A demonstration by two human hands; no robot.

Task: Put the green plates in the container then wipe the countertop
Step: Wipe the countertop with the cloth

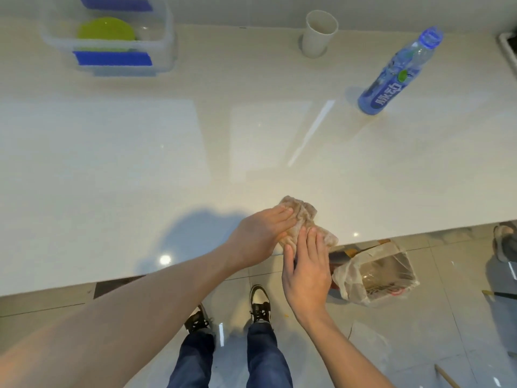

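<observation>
**Plates stowed, cloth in hand at the counter's near edge**

A green plate [106,30] already lies inside the clear plastic container [165,37] at the far left of the counter [112,163]; how many plates are stacked there cannot be told. No green plate shows elsewhere on the surface, so the first step looks done and the wiping step is in hand.

Both hands are on a crumpled beige cloth [303,219] lying at the near edge of the counter. The left hand [260,233] lies over the cloth's left side, fingers extended and fairly flat, pressing rather than clenching. The right hand [306,271] comes up from below the edge with straight fingers resting on the cloth's near-right part. Neither grip closes around the fabric; both lie open, palms down.

The next move probably calls for bunching or flattening the cloth under one palm, then sweeping it across the broad surface, steering round the white cup [319,33] and the blue drink bottle [397,74] standing at the back right.
</observation>
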